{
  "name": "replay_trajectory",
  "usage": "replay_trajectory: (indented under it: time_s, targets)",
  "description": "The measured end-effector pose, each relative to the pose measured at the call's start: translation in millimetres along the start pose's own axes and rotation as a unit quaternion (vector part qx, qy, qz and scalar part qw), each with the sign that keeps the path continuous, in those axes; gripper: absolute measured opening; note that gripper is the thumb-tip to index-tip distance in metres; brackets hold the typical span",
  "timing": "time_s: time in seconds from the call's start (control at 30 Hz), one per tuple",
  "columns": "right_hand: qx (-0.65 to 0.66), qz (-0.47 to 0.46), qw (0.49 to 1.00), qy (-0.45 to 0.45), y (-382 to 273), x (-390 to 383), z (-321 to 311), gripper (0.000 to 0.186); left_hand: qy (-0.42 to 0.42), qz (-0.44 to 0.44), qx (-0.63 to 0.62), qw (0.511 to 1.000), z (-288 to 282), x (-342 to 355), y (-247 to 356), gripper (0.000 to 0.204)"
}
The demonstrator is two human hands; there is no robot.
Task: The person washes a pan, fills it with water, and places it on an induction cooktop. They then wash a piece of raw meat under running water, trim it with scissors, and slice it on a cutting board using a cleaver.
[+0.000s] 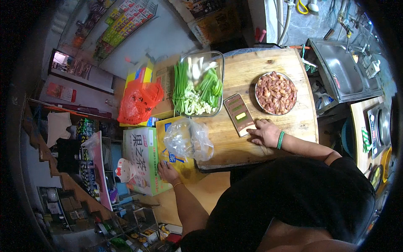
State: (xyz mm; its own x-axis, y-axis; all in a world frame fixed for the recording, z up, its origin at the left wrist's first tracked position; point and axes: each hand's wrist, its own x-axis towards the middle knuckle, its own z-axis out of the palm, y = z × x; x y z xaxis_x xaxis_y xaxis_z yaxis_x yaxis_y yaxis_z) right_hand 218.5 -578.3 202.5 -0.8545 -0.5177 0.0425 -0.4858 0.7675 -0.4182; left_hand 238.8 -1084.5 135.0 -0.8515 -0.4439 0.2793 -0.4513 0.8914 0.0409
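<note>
My right hand (pixel 265 133), with a green band at its wrist, lies on the wooden table at the lower corner of a smartphone (pixel 240 114). A fingertip meets the phone's lit screen; the fingers are apart and grip nothing. Beyond it stands a round metal bowl (pixel 257 101) heaped with cut raw meat (pixel 276 92). My left hand (pixel 168 171) rests with fingers stretched out on a yellow package (pixel 191 170), beside a white and green carton (pixel 140 157). Clear plastic bags (pixel 189 138) lie just past that hand.
A mesh basket (pixel 223 86) of green chives, leafy greens and white stalks stands at the table's far left. Next to it are a red plastic bag (pixel 140 101) and a cardboard box (pixel 163 86). A metal sink (pixel 346 77) is at the far right, and shelves line the left.
</note>
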Motion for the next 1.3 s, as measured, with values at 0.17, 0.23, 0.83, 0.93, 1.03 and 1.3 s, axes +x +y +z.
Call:
replay_trajectory:
  time_s: [0.17, 0.23, 0.83, 0.93, 1.03, 1.3]
  targets:
    - [0.010, -0.005, 1.000, 0.014, -0.4, -0.6, -0.1, 0.044, 0.015, -0.011, -0.017, 1.000, -2.7, -0.8, 3.6, 0.038]
    - [0.005, -0.005, 1.000, 0.018, -0.2, -0.9, 0.7, 0.044, 0.019, 0.001, -0.013, 1.000, -2.6, -0.3, 2.6, 0.038]
    - [0.003, 0.003, 1.000, -0.008, -1.5, -1.3, -3.0, 0.045, 0.031, 0.033, -0.004, 0.999, 6.7, 3.3, -7.2, 0.040]
    - [0.007, -0.007, 1.000, 0.009, -0.8, -2.0, -2.0, 0.044, 0.001, -0.010, 0.009, 1.000, 7.2, 2.0, -6.5, 0.041]
    - [0.024, -0.005, 1.000, 0.010, -0.9, -1.7, -1.2, 0.045, 0.004, -0.017, 0.011, 1.000, 8.0, 0.3, -7.0, 0.039]
    - [0.020, -0.001, 1.000, 0.017, -3.5, -1.9, -3.8, 0.045, 0.005, -0.023, 0.011, 1.000, 6.7, -1.2, -4.2, 0.039]
